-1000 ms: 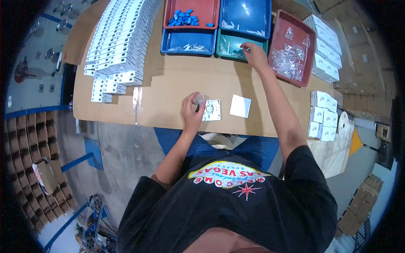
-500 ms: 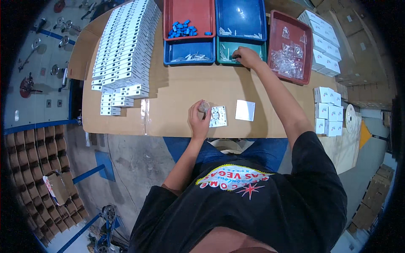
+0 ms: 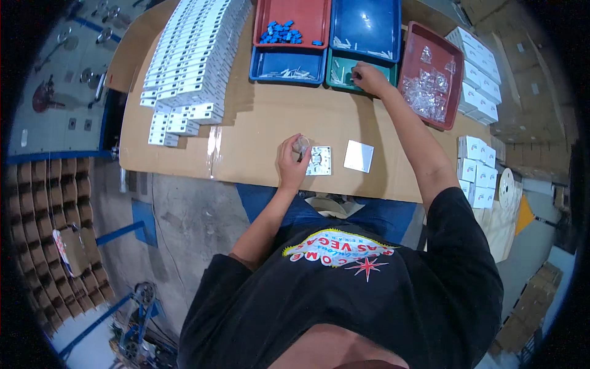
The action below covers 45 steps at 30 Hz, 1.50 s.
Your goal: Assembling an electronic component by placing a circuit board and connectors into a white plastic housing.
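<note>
My left hand [image 3: 291,163] is closed around a small clear plastic bag [image 3: 300,145], held just above the cardboard tabletop. Beside it lies a white square plate with cutouts [image 3: 319,161], partly covered by my fingers. A plain white square plate [image 3: 359,156] sits separately to the right. My right hand [image 3: 370,80] reaches into the small green tray [image 3: 348,87], which holds thin white sticks [image 3: 336,75]. The fingers of that hand are bent together, and whatever is between them is too small to make out.
Stacked white boxes [image 3: 184,67] stand on the left, with more white boxes [image 3: 476,166] on the right. A red tray of blue pieces [image 3: 280,33], two blue trays [image 3: 366,24] and a dark red tray of clear bags [image 3: 424,92] line the far side.
The whole view has shifted slightly. My left hand has turned a little around the clear bag; my right hand stays in the green tray, its fingers drawn closer together.
</note>
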### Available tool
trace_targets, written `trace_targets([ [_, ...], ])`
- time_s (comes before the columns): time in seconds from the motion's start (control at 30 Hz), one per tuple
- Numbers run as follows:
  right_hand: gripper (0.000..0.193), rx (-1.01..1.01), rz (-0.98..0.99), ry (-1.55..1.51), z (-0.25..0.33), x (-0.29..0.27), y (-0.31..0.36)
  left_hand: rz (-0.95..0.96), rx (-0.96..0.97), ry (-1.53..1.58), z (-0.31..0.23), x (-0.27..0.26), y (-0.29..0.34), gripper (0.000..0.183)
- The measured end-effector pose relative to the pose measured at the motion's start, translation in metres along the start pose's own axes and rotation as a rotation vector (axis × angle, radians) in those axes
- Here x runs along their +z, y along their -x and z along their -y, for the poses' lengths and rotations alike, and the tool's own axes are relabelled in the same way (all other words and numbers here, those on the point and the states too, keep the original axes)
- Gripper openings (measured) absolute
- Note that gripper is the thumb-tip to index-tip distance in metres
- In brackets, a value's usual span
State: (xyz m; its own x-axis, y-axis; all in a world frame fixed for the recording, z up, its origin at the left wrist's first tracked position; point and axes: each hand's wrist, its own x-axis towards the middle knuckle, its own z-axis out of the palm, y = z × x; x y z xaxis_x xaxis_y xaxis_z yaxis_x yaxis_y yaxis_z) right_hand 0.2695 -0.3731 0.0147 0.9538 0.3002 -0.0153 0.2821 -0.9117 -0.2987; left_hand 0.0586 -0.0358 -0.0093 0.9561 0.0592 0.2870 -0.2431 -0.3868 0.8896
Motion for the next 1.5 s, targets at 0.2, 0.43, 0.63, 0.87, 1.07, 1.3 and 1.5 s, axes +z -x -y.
trace_targets([
  [0.2, 0.024, 0.169, -0.288, -0.311, 0.005, -0.010, 0.020, -0.041, -0.001, -0.043, 0.001, -0.003, 0.003, 0.044],
  [0.43, 0.022, 0.370, -0.400, -0.776, 0.046, 0.018, 0.109, -0.017, -0.019, -0.023, 0.001, -0.009, 0.001, 0.045],
  [0.63, 0.020, 0.490, -0.407, -0.939, 0.060, 0.031, 0.141, 0.013, -0.017, 0.015, 0.003, -0.008, 0.001, 0.045],
  [0.87, 0.021, 0.413, -0.550, -0.746, 0.011, 0.014, 0.081, -0.037, -0.025, 0.038, 0.002, 0.000, -0.001, 0.044],
  [1.07, 0.025, 0.341, -0.403, -0.483, -0.002, 0.001, 0.049, -0.010, -0.081, 0.021, 0.002, 0.000, 0.000, 0.043],
  [1.3, 0.023, 0.384, -0.352, -0.486, 0.016, 0.000, 0.045, -0.002, -0.085, 0.046, 0.000, -0.002, 0.000, 0.042],
  [1.5, 0.022, 0.430, -0.361, -0.552, 0.026, 0.007, 0.051, 0.023, -0.049, 0.023, 0.002, -0.004, 0.001, 0.042],
])
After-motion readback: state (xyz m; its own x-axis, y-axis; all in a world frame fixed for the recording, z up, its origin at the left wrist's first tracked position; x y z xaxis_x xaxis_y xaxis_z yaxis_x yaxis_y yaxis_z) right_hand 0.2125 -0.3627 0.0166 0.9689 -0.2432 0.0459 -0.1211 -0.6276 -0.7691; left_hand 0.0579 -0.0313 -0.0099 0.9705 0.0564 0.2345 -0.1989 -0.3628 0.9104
